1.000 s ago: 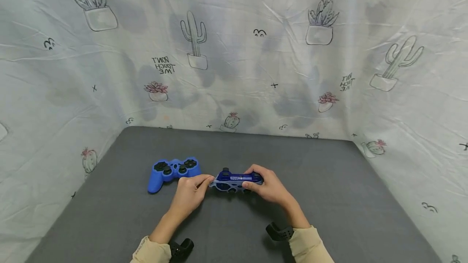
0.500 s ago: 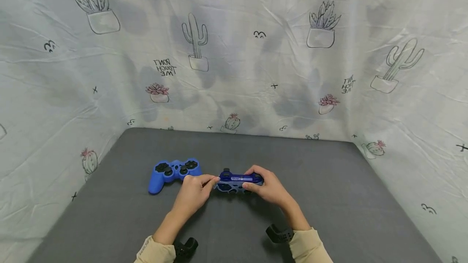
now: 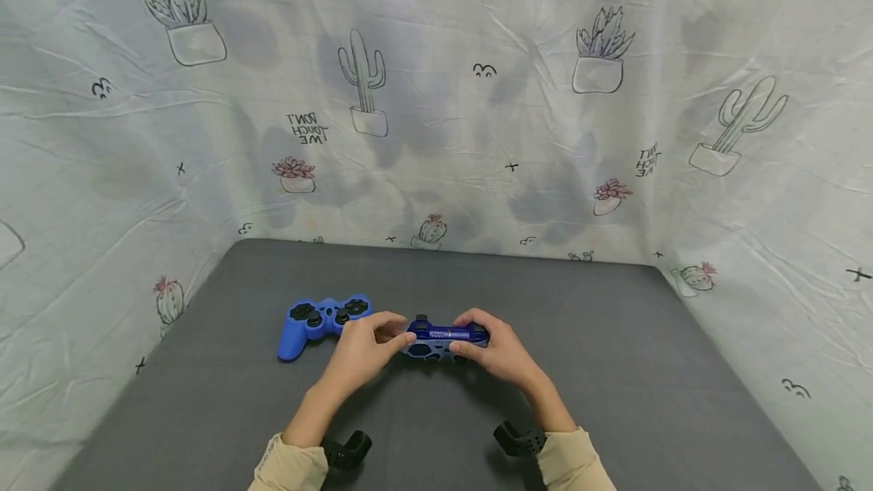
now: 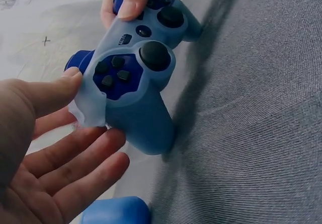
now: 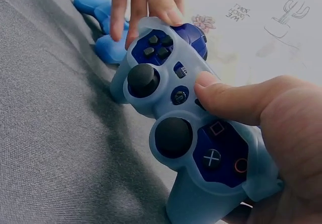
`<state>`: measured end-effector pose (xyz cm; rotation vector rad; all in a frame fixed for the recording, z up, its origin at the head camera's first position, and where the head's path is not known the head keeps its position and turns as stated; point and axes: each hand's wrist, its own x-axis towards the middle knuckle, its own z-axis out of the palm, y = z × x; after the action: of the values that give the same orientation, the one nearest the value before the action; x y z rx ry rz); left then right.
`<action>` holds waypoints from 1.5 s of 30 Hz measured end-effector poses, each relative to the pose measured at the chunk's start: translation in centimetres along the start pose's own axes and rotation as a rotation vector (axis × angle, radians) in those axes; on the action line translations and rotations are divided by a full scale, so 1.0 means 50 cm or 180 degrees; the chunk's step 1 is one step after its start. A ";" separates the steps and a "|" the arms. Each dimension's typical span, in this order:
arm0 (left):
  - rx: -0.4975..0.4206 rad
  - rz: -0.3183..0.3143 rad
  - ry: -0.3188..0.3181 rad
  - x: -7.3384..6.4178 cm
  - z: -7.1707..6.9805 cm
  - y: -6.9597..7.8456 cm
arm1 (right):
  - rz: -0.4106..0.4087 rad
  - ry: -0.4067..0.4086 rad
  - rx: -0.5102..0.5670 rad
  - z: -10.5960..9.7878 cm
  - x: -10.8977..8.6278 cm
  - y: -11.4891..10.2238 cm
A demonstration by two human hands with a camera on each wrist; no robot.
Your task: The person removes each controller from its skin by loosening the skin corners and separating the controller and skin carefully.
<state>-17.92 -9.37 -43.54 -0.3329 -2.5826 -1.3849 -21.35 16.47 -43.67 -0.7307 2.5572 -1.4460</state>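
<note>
A dark blue game controller [image 3: 446,333] in a translucent pale blue silicone sleeve [image 4: 143,116] is held over the grey table, its top edge toward the head camera. My right hand [image 3: 498,348] grips its right end, thumb on the front face near the middle buttons and fingers behind. At the left end my left hand [image 3: 364,347] has its thumb tip at the shoulder edge; its other fingers are loosely extended behind and below. A corner flap of the sleeve stands out beside that thumb in the left wrist view. Black sticks and buttons show through the sleeve's cutouts.
A second, brighter blue controller [image 3: 293,339] lies on the grey table [image 3: 614,370] just left of the left hand, which partly overlaps it. White curtains [image 3: 464,127] printed with cacti surround the table at the back and both sides.
The left hand has let go of its pinch on the sleeve's left corner and spread its thumb and index finger apart. The sleeve edge has drawn in toward the controller. The right hand keeps its grip.
</note>
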 end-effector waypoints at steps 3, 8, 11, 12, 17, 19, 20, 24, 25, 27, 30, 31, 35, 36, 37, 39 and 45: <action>-0.0003 -0.0014 -0.0071 -0.001 0.004 -0.004 | 0.0128 0.0031 0.0044 -0.005 -0.005 0.004; -0.0003 0.0036 -0.0123 -0.003 0.010 -0.006 | 0.0332 0.0171 0.0092 -0.018 -0.027 0.013; -0.0021 0.0057 -0.0084 -0.002 0.013 -0.007 | 0.0352 0.0210 0.0149 -0.023 -0.039 0.018; -0.0026 0.0057 -0.0063 -0.002 0.013 -0.007 | 0.0341 0.0224 0.0149 -0.023 -0.042 0.020; -0.0047 0.0031 -0.0024 -0.003 0.014 -0.008 | 0.0324 0.0338 0.0310 -0.017 -0.053 0.019; -0.0055 0.0035 -0.0026 -0.006 0.013 -0.006 | 0.0324 0.0417 0.0372 -0.012 -0.057 0.016; -0.0065 0.0038 -0.0029 -0.007 0.012 -0.006 | 0.0315 0.0450 0.0400 -0.009 -0.059 0.014; -0.0093 0.0042 -0.0025 -0.012 0.008 -0.004 | 0.0291 0.0489 0.0517 -0.004 -0.065 0.008; -0.0101 0.0040 -0.0026 -0.013 0.007 -0.005 | 0.0278 0.0471 0.0537 -0.003 -0.066 0.006; -0.0101 0.0047 -0.0023 -0.015 0.006 -0.006 | 0.0238 0.0421 0.0546 -0.004 -0.068 0.005; -0.0118 0.0054 -0.0038 -0.018 0.002 -0.007 | 0.0158 0.0320 0.0537 -0.007 -0.070 0.005; -0.0128 0.0059 -0.0045 -0.018 0.001 -0.007 | 0.0113 0.0290 0.0536 -0.008 -0.071 0.007; -0.0181 0.0068 -0.0083 -0.019 0.000 -0.007 | -0.0018 0.0206 0.0525 -0.013 -0.069 0.014; -0.0190 0.0070 -0.0090 -0.019 0.000 -0.008 | -0.0047 0.0192 0.0532 -0.014 -0.069 0.016; -0.0196 0.0071 -0.0097 -0.019 0.000 -0.008 | -0.0066 0.0184 0.0532 -0.015 -0.069 0.017; -0.0194 0.0074 -0.0106 -0.019 0.000 -0.009 | -0.0085 0.0174 0.0519 -0.015 -0.068 0.018; -0.0222 0.0078 -0.0145 -0.016 -0.001 -0.013 | -0.0053 0.0172 0.0449 -0.016 -0.066 0.024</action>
<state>-17.33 -9.86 -44.26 -0.4100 -2.5613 -1.4783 -19.13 19.15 -44.69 -0.7029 2.4614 -1.6531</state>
